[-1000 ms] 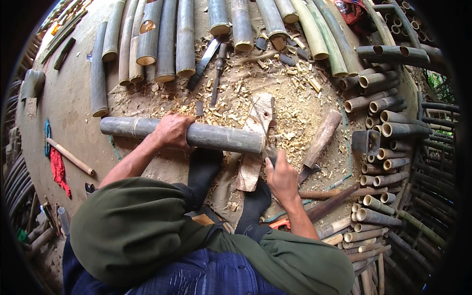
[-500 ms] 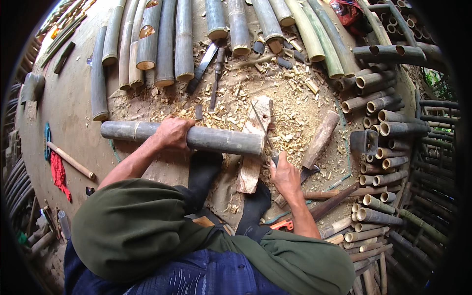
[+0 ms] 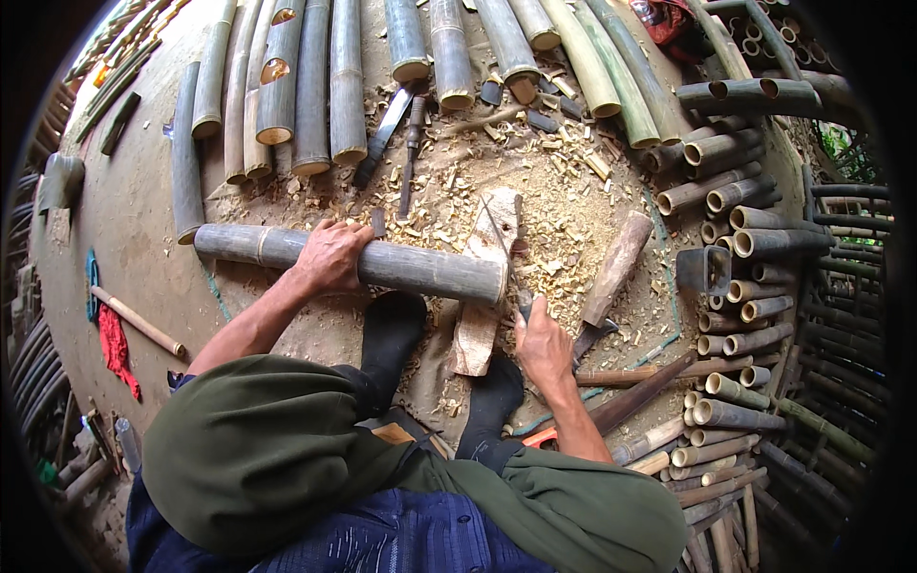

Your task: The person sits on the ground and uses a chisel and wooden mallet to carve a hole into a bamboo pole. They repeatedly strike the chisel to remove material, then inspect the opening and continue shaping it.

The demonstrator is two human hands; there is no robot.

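Note:
My left hand (image 3: 332, 254) is wrapped over a thick grey bamboo tube (image 3: 430, 268), which lies crosswise in front of me. The tube's right end rests on a pale wooden block (image 3: 475, 339), partly hidden beneath it. In my right hand (image 3: 545, 346), closed round its dark handle, is a long thin pointed tool (image 3: 501, 225); whether it is a knife or a file I cannot tell. Its blade slants up and left past the tube's right end, close against it. My feet, in dark socks, are on either side of the block's near end.
Bamboo poles (image 3: 349, 86) line the far side, and cut bamboo pieces are stacked (image 3: 735, 201) at right. Wood shavings (image 3: 564, 229) cover the ground around a short log (image 3: 619, 267). A chisel (image 3: 411, 158) and a large knife (image 3: 385, 134) lie beyond the tube.
My right hand and its tool have shifted slightly left beside the tube's end. The tube's right end has tilted slightly lower in the view. The left hand keeps its hold.

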